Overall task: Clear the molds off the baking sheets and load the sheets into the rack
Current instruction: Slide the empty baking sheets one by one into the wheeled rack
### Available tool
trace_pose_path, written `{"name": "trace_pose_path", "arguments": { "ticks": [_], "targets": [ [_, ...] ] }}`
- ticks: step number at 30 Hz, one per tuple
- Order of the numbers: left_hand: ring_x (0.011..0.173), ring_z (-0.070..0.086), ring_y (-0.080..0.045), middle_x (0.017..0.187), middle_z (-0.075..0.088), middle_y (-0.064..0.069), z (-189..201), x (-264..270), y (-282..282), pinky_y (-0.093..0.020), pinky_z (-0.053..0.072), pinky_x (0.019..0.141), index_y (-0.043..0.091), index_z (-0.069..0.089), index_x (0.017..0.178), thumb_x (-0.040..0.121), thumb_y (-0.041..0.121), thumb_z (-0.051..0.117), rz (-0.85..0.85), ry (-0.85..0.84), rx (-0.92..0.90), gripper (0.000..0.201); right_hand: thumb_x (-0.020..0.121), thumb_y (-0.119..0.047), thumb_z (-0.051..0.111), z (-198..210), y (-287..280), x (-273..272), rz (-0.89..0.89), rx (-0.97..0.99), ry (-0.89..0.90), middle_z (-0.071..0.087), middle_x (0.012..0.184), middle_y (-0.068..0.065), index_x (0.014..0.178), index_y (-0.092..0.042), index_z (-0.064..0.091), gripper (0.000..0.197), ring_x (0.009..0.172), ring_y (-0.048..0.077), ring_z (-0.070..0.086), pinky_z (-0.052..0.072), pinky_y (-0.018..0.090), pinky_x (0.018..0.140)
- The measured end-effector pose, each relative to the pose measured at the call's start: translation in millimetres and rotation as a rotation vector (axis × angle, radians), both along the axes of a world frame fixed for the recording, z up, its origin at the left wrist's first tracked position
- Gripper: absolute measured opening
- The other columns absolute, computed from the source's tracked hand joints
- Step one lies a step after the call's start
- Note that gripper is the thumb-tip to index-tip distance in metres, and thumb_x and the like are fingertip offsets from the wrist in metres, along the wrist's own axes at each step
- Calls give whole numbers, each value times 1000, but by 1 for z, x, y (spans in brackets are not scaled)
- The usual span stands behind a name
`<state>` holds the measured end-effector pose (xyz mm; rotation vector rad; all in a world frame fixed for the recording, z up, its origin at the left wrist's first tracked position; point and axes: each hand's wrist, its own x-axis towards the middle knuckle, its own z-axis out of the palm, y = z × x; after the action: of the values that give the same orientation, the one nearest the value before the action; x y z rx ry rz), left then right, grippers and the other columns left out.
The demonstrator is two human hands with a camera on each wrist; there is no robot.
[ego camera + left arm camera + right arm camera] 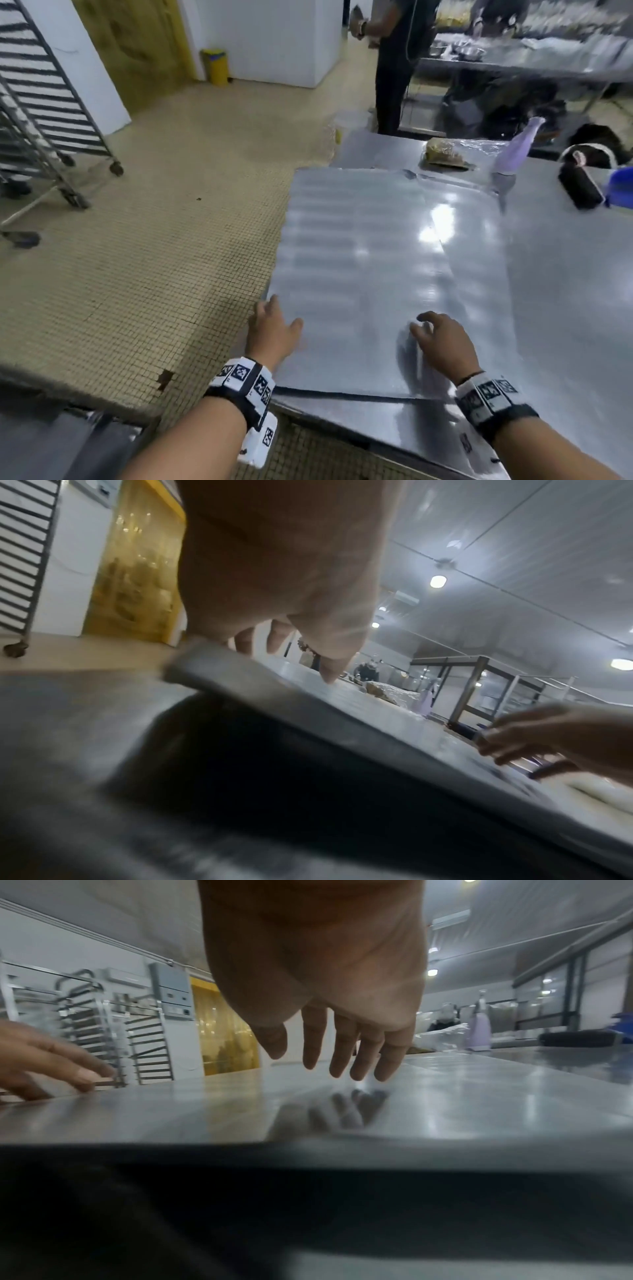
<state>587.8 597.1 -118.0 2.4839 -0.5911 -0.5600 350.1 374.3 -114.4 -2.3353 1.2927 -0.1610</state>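
At the near corner of the steel table (565,274), a bare baking sheet (370,274) lay flat, no molds on it. Her left hand (272,329) rested at its left edge, her right hand (442,339) hovered loose-fingered above it, neither gripping. Lifting seemed next: grasp both sides, then carry it to the rack (44,113), well apart across the floor.

No readable text anywhere; the wristbands (244,376) carry only black-and-white square marker patterns, no letters or numbers.

We identify a commercial bakery kitchen: stainless steel worktable (565,274), wheeled tray rack (51,113), tiled floor (154,257), steel mixing bowls (471,52) on a far counter.
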Motion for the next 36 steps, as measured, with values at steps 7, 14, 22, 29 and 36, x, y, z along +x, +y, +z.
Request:
{"name": "trace_pose_path", "arguments": {
  "ticks": [7,14,22,29,36],
  "targets": [
    [125,48,-38,144,42,-18,-6,29,-33,-43,45,101,15,41,145,80,40,66,154,70,23,74,82,-45,67,-16,-71,-22,-111,52,68,56,135,13,135,-19,55,61,125,37,48,42,45,101],
    [110,63,-29,121,68,-5,0,65,-53,-36,50,94,12,60,128,83,37,64,86,100,17,52,81,-41,70,-23,-102,-7,-201,115,-19,54,135,18,139,-11,52,67,128,37,46,40,45,104],
    [107,63,-32,122,68,-8,-7,123,-94,-34,48,87,13,59,128,87,34,63,12,87,29,46,81,-37,68,-20,-102,-4,-214,126,28,57,124,11,116,-19,63,40,117,33,51,44,41,94],
    [107,58,-38,117,62,-18,-24,170,-117,-40,44,87,2,56,118,94,32,63,-5,76,-49,39,81,-44,66,-22,-98,-3,-244,150,-18,59,102,0,98,-28,56,26,107,25,53,43,35,79],
    [119,57,-36,129,60,-18,-35,195,-112,-45,45,96,7,53,126,95,34,62,-23,147,-147,42,84,-34,70,-6,-98,31,-302,171,-36,64,85,5,90,-10,60,27,85,28,60,45,36,70]
  ]
}}
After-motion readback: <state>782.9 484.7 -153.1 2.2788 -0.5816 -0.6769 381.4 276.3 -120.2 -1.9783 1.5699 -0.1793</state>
